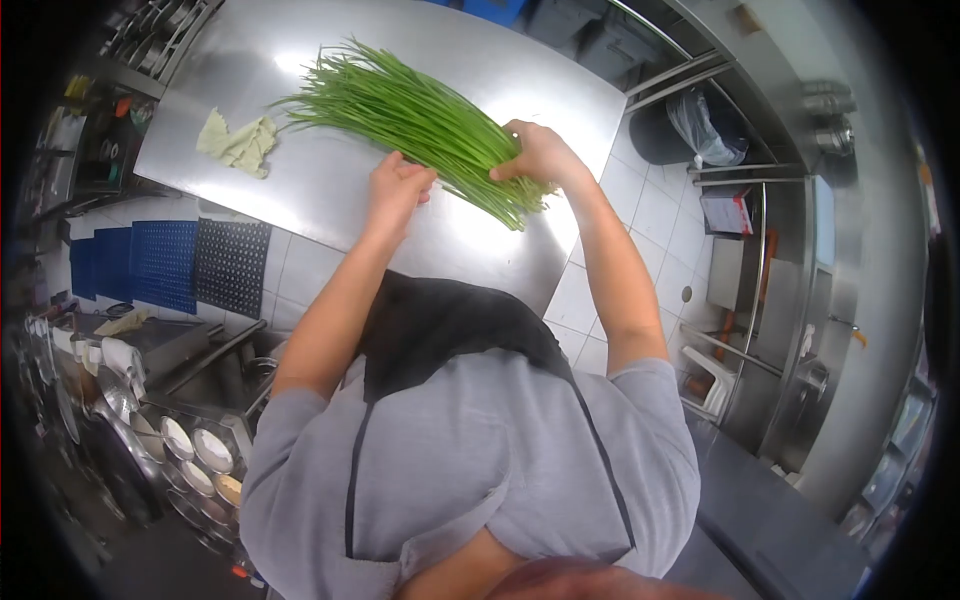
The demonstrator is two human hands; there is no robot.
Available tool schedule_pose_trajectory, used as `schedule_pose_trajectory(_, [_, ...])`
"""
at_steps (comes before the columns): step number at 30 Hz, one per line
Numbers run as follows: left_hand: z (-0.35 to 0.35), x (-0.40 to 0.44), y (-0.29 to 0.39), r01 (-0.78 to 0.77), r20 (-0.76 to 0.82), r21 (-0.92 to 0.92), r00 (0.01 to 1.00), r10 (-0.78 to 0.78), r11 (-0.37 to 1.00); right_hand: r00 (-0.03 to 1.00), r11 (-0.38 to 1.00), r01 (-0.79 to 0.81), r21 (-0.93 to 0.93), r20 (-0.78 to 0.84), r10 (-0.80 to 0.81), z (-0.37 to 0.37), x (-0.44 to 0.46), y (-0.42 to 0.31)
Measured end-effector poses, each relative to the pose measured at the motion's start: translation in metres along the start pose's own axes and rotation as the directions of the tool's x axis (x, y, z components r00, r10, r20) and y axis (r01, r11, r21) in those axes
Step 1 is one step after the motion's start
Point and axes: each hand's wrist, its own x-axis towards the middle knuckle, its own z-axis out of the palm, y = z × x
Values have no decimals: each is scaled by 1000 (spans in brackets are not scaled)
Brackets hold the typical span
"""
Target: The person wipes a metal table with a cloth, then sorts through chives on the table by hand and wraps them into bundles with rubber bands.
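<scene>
A long bunch of green chives (400, 105) lies slantwise across the steel table, its leafy tips fanned out at the far left and its pale cut ends at the right. Near those cut ends, my right hand (540, 158) grips the bunch, thumb on the near side and fingers over the far side. My left hand (398, 190) is at the near edge of the bunch, around its middle, with the fingers curled and pinched together. Whatever sits between those fingertips, if anything, is too small to make out.
The steel table (300, 195) carries a crumpled pale cloth (238, 143) at its left. Blue mats (165, 262) lie beyond its left edge. A black bin with a clear plastic bag (712, 130) stands at right, near metal racks. Bowls (212, 450) sit lower left.
</scene>
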Motion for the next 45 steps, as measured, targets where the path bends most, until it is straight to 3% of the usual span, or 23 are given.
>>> schedule_pose_trajectory(5, [-17,-2,-18,-194,-130,299,962,241,934,990,993,-58,101,-125,71,2,-4,23])
schedule_pose_trajectory(8, [-20,-9,-23,-355,-110,332,906,409,874,984,999,40,3,-171,-39,10,1,47])
schedule_pose_trajectory(11, [-19,-16,-20,-577,175,540,790,588,613,978,989,27,144,-211,4,10,3,58])
schedule_pose_trajectory(14, [-10,-18,-19,-744,467,637,580,667,201,974,989,84,123,-221,-55,7,-2,58])
schedule_pose_trajectory(17, [3,-10,-18,-811,563,577,481,672,97,992,973,49,224,-125,-21,4,9,68])
schedule_pose_trajectory(20, [18,0,-4,-806,603,589,395,693,-54,982,978,96,186,-179,-63,-3,-3,61])
schedule_pose_trajectory(23, [21,13,-10,-744,645,655,461,609,-131,973,990,136,43,-195,-125,3,-2,57])
schedule_pose_trajectory(25, [21,9,-14,-725,629,678,491,603,-118,960,986,165,-7,-228,-162,5,5,59])
schedule_pose_trajectory(28, [21,-2,-19,-705,612,702,526,591,-101,975,983,144,110,-185,-123,6,7,56])
schedule_pose_trajectory(32, [20,-9,-19,-697,590,714,549,592,-66,958,978,207,18,-208,-199,10,9,51])
schedule_pose_trajectory(38, [11,-9,-18,-750,562,661,491,665,-5,976,979,131,154,-192,-100,-5,16,53])
schedule_pose_trajectory(41, [10,-10,-5,-713,553,698,479,681,-66,962,982,188,4,-205,-183,1,6,43])
schedule_pose_trajectory(44, [5,-2,-19,-696,546,717,537,643,-28,938,982,169,-80,-295,-185,10,10,45])
schedule_pose_trajectory(45, [4,-5,-19,-691,556,721,543,629,-40,956,992,125,29,-270,-113,7,10,45])
